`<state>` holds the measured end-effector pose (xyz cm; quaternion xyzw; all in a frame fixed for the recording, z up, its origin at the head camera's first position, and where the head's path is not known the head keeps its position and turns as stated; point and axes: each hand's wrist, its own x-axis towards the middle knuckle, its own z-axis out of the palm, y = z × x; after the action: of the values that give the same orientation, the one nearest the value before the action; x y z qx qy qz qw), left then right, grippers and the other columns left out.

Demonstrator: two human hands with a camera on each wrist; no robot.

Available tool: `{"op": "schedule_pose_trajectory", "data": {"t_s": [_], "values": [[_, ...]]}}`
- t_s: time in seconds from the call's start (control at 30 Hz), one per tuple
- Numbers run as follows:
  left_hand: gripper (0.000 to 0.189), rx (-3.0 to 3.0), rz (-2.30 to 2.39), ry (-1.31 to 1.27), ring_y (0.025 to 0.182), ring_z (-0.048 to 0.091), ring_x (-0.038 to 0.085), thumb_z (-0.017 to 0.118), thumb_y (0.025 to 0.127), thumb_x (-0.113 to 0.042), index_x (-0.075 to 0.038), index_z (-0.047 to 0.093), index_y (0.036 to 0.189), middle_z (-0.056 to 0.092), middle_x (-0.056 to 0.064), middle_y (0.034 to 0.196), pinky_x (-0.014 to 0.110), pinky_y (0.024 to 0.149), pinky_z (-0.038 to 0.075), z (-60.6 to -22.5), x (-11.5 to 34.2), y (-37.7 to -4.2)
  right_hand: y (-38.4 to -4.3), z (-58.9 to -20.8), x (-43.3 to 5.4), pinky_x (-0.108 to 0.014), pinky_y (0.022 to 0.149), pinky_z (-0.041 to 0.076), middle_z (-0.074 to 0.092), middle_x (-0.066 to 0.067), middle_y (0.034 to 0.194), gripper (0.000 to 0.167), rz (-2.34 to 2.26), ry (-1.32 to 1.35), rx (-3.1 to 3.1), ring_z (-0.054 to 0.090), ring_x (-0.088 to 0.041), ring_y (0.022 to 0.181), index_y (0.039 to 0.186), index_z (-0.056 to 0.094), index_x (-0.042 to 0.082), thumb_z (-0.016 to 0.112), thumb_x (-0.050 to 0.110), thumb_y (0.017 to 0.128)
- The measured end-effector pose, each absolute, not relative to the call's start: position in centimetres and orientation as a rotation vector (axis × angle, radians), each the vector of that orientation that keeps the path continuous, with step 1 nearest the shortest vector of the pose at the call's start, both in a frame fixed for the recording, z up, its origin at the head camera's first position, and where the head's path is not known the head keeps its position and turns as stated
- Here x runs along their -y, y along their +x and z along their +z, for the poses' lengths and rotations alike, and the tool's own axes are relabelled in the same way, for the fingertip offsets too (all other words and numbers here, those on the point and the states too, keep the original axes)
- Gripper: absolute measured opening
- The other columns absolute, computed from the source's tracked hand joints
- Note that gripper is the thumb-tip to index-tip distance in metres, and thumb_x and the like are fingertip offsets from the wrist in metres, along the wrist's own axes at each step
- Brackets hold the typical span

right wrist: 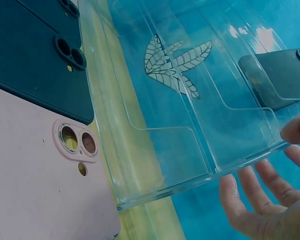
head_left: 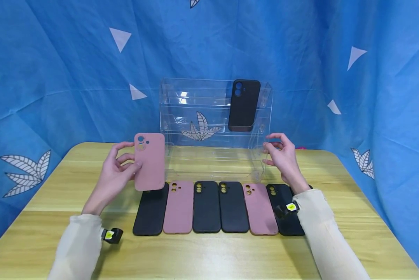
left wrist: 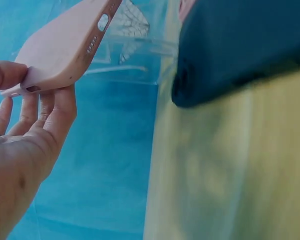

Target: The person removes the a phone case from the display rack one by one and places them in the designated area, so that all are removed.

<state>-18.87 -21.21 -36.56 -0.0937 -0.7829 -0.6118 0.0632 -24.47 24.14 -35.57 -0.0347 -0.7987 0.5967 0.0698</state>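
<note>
My left hand (head_left: 116, 163) pinches a pink phone case (head_left: 150, 161) by its left edge and holds it upright beside the clear tiered rack (head_left: 209, 140). In the left wrist view the thumb lies on one face of that pink case (left wrist: 59, 42), the fingers behind it. My right hand (head_left: 283, 153) is at the rack's right side, fingers loosely bent. The right wrist view has its fingertips (right wrist: 230, 185) right at the rack's clear side edge (right wrist: 215, 175). A black phone case (head_left: 244, 105) leans in the rack's upper right.
A row of black and pink phone cases (head_left: 206, 208) lies on the wooden table (head_left: 216, 256) in front of the rack. The right forearm passes over the row's right end. A blue patterned cloth (head_left: 73, 70) hangs behind the table.
</note>
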Motion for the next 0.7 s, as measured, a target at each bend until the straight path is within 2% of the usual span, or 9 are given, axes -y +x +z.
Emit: {"op": "schedule_pose_trajectory", "data": {"t_s": [0.4, 0.7], "values": [[0.055, 2.507, -1.883, -0.324, 0.079, 0.07, 0.008, 0.058, 0.104, -0.013, -0.023, 0.029, 0.15, 0.064, -0.005, 0.106, 0.025, 0.068, 0.058, -38.0, 24.6, -17.5, -24.6, -35.6, -24.0, -0.032, 0.073, 0.065, 0.057, -0.004, 0.114, 0.036, 1.782, -0.108, 2.412, 0.062, -0.013, 0.096, 0.135, 0.048, 0.009, 0.056, 0.026, 0.105], [0.059, 2.697, -1.806, -0.289, 0.081, 0.06, 0.01, 0.055, 0.106, -0.016, -0.024, 0.022, 0.155, 0.061, -0.003, 0.104, 0.031, 0.065, 0.057, -38.6, 26.6, -16.7, -24.5, -35.5, -24.2, -0.029, 0.072, 0.064, 0.057, -0.005, 0.116, 0.037, 1.786, -0.11, 2.415, 0.062, -0.013, 0.097, 0.137, 0.047, 0.008, 0.056, 0.026, 0.105]]}}
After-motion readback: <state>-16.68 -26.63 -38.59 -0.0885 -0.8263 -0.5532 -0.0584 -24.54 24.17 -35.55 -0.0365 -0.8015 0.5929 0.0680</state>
